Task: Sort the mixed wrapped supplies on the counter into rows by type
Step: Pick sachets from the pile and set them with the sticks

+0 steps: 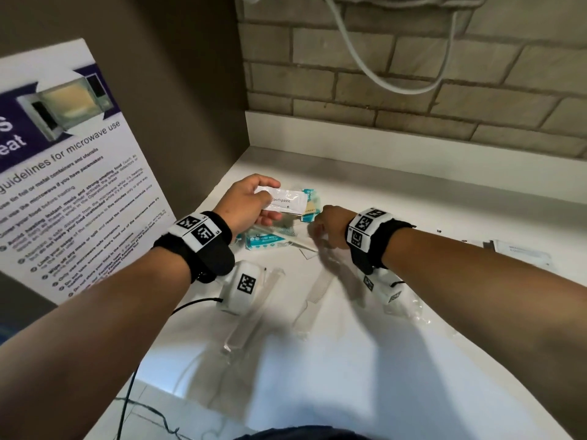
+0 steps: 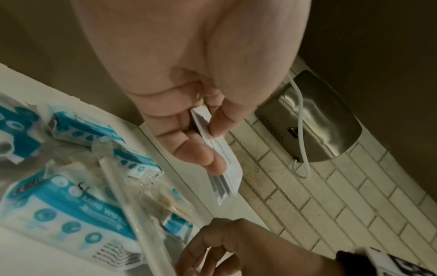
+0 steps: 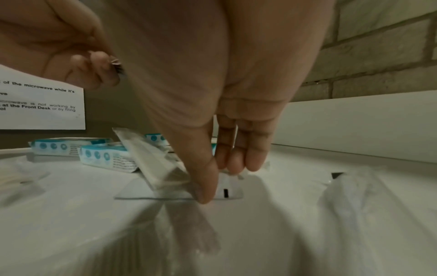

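Note:
My left hand (image 1: pixel 254 201) pinches a small stack of white toothpaste sachets (image 1: pixel 287 201) between thumb and fingers, lifted above the white counter (image 1: pixel 413 211); the left wrist view shows the left hand (image 2: pixel 212 145) and the fanned sachets (image 2: pixel 224 173). My right hand (image 1: pixel 325 228) is down on the counter. In the right wrist view, the right hand (image 3: pixel 220 181) pinches a flat white sachet (image 3: pixel 228 190) by its edges, thumb in front and fingers behind. A wrapped white comb (image 3: pixel 151 162) lies across that sachet. Teal mini wipes packs (image 1: pixel 266 241) (image 2: pixel 71 214) (image 3: pixel 106 156) lie just left.
Clear-wrapped toothbrushes (image 1: pixel 251 312) (image 1: pixel 314 293) lie nearer me on the counter. Another white packet (image 1: pixel 521 254) sits far right. A microwave notice (image 1: pixel 63 185) leans on the left wall. A white cable (image 1: pixel 381 77) hangs before the brick wall, and a black wire (image 1: pixel 127 392) drops past the front-left edge.

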Tool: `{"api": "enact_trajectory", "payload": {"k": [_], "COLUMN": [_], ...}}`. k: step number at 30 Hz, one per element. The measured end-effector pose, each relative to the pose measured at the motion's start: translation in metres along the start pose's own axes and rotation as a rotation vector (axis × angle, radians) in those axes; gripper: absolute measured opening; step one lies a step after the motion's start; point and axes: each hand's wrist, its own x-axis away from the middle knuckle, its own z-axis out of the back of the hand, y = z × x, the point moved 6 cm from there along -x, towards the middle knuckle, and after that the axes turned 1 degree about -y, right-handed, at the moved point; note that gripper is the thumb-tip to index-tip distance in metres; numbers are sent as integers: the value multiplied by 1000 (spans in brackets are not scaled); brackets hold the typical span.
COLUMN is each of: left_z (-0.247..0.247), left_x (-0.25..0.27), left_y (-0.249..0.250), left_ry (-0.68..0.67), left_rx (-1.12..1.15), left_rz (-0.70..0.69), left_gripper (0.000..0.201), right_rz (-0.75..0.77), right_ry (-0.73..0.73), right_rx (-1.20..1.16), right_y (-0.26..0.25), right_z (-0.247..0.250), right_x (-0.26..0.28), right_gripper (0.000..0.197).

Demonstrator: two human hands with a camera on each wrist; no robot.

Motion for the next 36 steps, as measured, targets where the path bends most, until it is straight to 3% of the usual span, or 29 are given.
{"api": "enact_trajectory", "payload": {"k": [6,8,12,15,22,29,32,36], "left_z": [-2,-3,-3,-1,10,7,3,-3], "left_x": [-5,-5,-5,-3,2,14,17,20], "left_y": [-7,-8,-11,-14,-21,-5,3,7], "left_ry": [-9,-17,-27,-26,-4,-47,-95,-93], "left_rx": [6,3,-21,-24,-24,191,277,170], "left_rz": [31,43,47,49,65,43,30,6], "left_gripper": [29,29,30,29,29,26,27,20], "right_rz": [-37,-95,-129,-22,76,323,307,251], "right_ry": [5,19,82,187,429,447,500,543], "right_rx": [186,154,-27,-162,-388,-451,-449,-412], "right_y": [4,11,20,14,12,-35,-40,-41], "right_z": [8,12,27,44,68,73,72,71], "right_x": [-5,-7,-5,3,21,35,37,49], "right_gripper": [15,30,23,10,35,28,21,27]}}
